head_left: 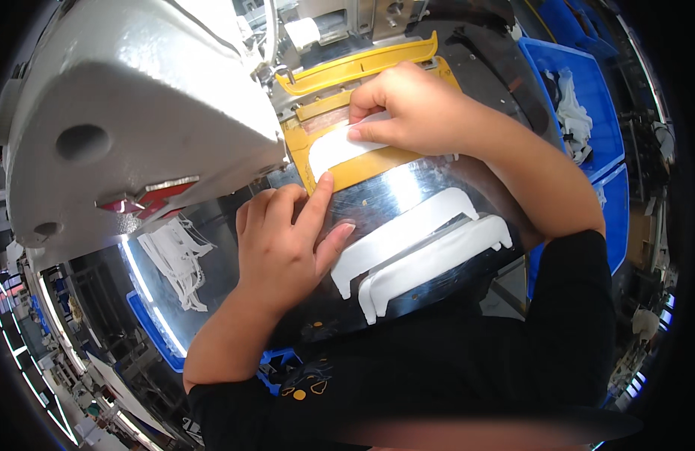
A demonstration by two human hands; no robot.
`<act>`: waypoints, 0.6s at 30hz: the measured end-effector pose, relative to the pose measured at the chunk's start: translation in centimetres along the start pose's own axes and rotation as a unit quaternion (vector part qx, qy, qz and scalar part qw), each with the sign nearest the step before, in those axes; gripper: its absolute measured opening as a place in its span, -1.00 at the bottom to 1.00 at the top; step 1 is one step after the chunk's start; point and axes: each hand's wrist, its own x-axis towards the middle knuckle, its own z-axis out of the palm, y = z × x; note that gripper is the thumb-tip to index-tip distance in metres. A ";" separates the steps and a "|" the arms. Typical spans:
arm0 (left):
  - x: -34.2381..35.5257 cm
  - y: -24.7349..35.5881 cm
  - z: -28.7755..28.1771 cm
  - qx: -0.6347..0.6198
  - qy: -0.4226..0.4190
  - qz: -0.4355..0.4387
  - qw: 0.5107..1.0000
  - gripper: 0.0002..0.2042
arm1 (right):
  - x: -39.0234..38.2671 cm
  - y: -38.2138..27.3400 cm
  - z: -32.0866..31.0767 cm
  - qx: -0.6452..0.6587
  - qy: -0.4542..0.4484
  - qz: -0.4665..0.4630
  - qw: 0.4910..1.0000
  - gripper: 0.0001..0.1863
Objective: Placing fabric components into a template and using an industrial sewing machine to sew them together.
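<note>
A yellow sewing template [362, 167] lies flat under the machine, with its yellow hinged bar [362, 64] raised along the far side. In its opening sits a flat white piece [332, 148] with a rounded left end. My right hand [415, 113] reaches over the template, thumb and bent fingers pinching the white piece's far edge. My left hand [283, 237] is open, its index fingertip touching the template's near left corner and its thumb held apart. Two stacks of long white pieces [408, 240] [438, 263] with short bent ends lie on the table near me.
A big grey sewing machine head [152, 113] looms at the left. White strips [174, 259] lie in a heap on the shiny tabletop [227, 278] below it. A blue bin [596, 98] with white cloth stands at the right, another blue bin [156, 331] at lower left.
</note>
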 end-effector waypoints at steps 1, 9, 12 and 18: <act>0.0 0.0 0.1 0.002 -0.010 -0.009 1.000 -0.42 | 0.0 -0.1 0.0 0.000 -0.002 0.001 1.000 -0.73; 0.3 0.1 0.0 0.003 -0.025 -0.035 0.999 -0.41 | 0.2 -0.2 0.1 -0.015 -0.002 0.018 1.000 -0.73; 0.5 0.1 -0.1 -0.003 -0.024 -0.032 0.999 -0.43 | 0.2 -0.2 0.0 -0.039 0.014 -0.002 0.999 -0.72; 1.3 -0.3 -0.3 0.032 -0.049 0.019 0.998 -0.45 | -0.5 -0.5 -0.3 -0.098 0.002 0.064 0.993 -0.64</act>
